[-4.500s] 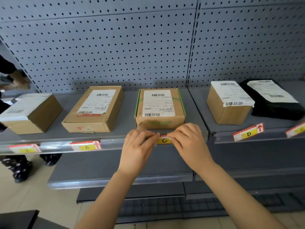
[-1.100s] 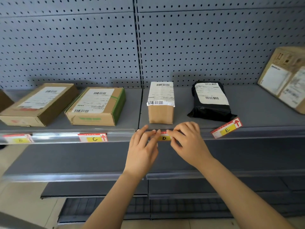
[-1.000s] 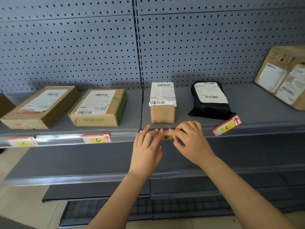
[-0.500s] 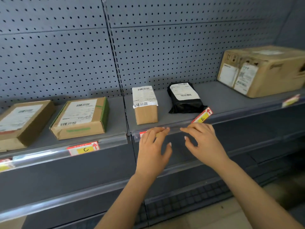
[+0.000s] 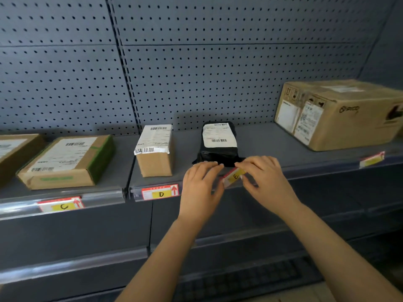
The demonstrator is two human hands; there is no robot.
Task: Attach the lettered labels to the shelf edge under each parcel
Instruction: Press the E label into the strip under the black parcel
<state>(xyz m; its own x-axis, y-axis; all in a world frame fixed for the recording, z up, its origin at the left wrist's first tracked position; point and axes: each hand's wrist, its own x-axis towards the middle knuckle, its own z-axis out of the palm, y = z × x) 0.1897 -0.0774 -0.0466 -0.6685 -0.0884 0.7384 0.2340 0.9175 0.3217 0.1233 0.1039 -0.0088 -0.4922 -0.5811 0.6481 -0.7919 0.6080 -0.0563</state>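
Note:
The label E (image 5: 234,176) sits tilted at the shelf edge rail (image 5: 316,171), right under the black parcel (image 5: 219,144). My right hand (image 5: 265,182) pinches its right end between fingers and thumb. My left hand (image 5: 200,188) lays fairly straight fingers against its left end. Label D (image 5: 160,192) sits flat in the rail below the small brown box (image 5: 155,153). Label C (image 5: 61,204) sits in the rail under the green-taped box (image 5: 67,162). A further label (image 5: 371,160), its letter unreadable, lies on the rail below the big carton (image 5: 340,114).
Another brown box (image 5: 13,153) is cut off at the left edge. A grey pegboard wall (image 5: 218,73) backs the shelf. A lower shelf (image 5: 239,236) juts out beneath my forearms.
Both hands left label D, which now sits flat in the rail, and moved right to label E. The view shifted right along the shelf.

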